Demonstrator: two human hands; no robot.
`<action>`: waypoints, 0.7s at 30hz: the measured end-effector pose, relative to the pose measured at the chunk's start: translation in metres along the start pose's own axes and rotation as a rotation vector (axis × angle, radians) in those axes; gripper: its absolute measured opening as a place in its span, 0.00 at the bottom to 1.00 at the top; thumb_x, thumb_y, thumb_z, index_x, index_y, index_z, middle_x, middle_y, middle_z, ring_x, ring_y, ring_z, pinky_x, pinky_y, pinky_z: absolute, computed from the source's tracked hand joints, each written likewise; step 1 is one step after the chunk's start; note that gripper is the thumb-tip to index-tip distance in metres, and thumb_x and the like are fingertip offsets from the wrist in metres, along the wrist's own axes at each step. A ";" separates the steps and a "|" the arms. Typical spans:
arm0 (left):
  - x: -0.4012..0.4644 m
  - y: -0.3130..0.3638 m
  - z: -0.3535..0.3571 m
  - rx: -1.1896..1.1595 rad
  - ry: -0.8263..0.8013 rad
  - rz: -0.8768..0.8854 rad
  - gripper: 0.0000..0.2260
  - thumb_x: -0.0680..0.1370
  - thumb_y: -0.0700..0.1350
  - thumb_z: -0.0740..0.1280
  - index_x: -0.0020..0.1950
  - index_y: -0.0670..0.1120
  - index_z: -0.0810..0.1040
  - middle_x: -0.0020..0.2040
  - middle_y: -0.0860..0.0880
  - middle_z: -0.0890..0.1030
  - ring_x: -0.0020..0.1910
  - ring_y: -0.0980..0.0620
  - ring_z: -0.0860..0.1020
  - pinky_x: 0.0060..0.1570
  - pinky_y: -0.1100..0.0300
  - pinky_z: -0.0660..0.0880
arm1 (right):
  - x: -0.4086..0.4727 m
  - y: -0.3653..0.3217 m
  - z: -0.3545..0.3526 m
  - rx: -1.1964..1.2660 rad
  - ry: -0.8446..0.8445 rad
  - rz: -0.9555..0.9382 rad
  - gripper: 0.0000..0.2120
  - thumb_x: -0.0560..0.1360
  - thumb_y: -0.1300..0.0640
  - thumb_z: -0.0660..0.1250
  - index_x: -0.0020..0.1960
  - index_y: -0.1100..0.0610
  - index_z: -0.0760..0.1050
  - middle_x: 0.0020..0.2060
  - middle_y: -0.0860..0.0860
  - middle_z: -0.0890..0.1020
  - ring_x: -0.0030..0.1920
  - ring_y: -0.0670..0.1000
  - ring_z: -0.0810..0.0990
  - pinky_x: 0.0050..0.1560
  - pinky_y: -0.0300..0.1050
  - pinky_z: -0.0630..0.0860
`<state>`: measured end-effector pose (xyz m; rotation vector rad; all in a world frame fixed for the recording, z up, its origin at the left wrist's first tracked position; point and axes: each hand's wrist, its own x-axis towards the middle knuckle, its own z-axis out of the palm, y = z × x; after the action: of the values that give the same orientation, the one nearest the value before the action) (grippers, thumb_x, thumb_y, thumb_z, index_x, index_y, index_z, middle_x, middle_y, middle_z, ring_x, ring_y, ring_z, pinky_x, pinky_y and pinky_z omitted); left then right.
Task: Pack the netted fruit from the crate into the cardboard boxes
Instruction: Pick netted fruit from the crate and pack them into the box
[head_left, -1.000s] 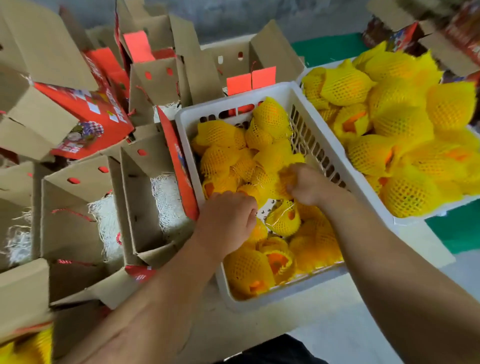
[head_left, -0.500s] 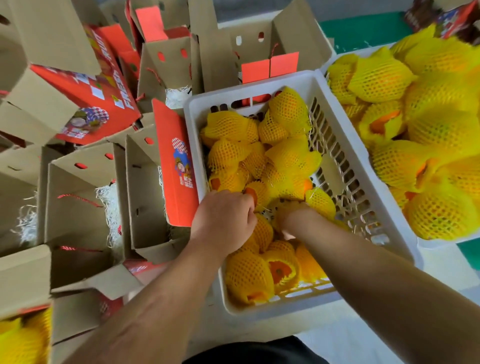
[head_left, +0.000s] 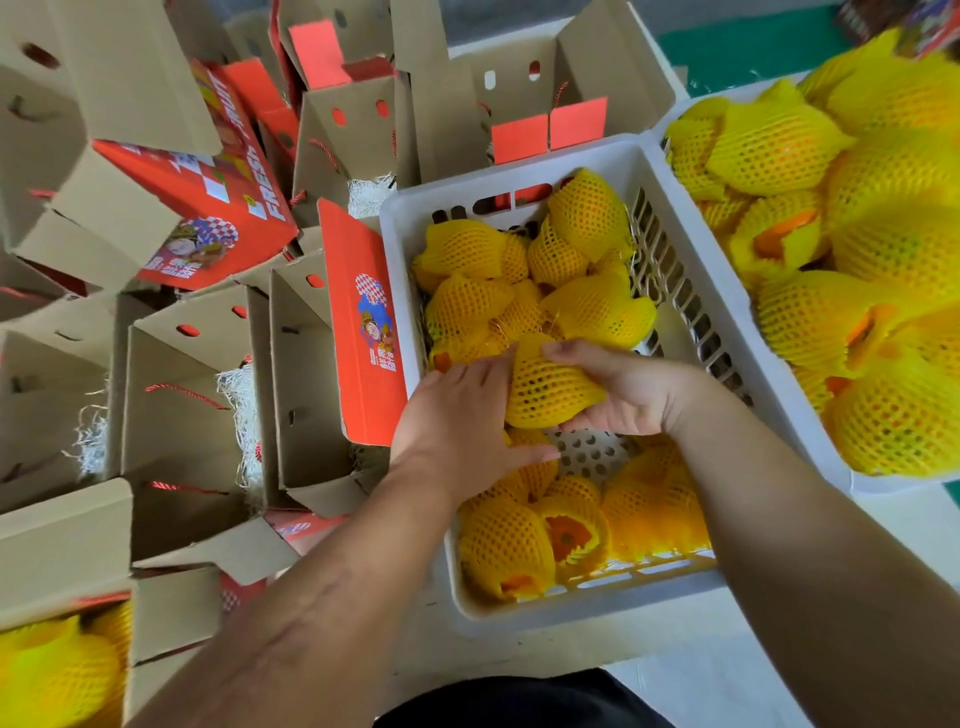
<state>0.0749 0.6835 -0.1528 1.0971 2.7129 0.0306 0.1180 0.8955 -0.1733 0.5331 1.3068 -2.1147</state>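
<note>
A white plastic crate in the middle holds several fruits in yellow foam netting. One netted fruit is lifted between both hands above the crate's middle. My right hand cups it from the right and below, thumb over its top. My left hand presses flat against its left side, fingers fairly straight. Open brown cardboard boxes with white shredded padding stand just left of the crate, one with a red flap leaning on the crate wall.
A second white crate heaped with netted fruit sits at the right. More open boxes and a red printed box crowd the back left. A box at the bottom left holds netted fruit. Bare crate floor shows under my hands.
Both hands were digging among the fruit in the crate; now they have come together round one netted fruit and raised it. The view has shifted closer and left.
</note>
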 end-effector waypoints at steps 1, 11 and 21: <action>0.001 0.000 0.001 0.011 0.014 -0.009 0.46 0.71 0.78 0.59 0.78 0.49 0.61 0.71 0.50 0.75 0.70 0.48 0.72 0.70 0.51 0.66 | 0.003 0.001 0.003 -0.037 0.020 0.014 0.28 0.73 0.42 0.73 0.67 0.57 0.75 0.59 0.58 0.84 0.56 0.56 0.84 0.52 0.52 0.83; -0.002 -0.002 0.007 -0.202 0.293 -0.015 0.44 0.65 0.76 0.69 0.69 0.49 0.64 0.69 0.47 0.70 0.65 0.45 0.73 0.60 0.51 0.74 | 0.007 0.003 -0.001 -0.338 -0.079 0.020 0.38 0.67 0.37 0.74 0.68 0.60 0.75 0.57 0.64 0.82 0.52 0.62 0.81 0.56 0.54 0.80; 0.002 -0.005 0.009 -0.039 0.100 0.025 0.35 0.72 0.73 0.65 0.73 0.55 0.68 0.64 0.55 0.80 0.63 0.49 0.76 0.66 0.51 0.68 | 0.011 0.009 0.007 -0.426 -0.111 0.096 0.34 0.66 0.35 0.78 0.67 0.46 0.75 0.62 0.62 0.77 0.61 0.62 0.76 0.59 0.51 0.74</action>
<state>0.0720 0.6808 -0.1626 1.1477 2.7734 0.1453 0.1154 0.8828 -0.1829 0.2861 1.5743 -1.6937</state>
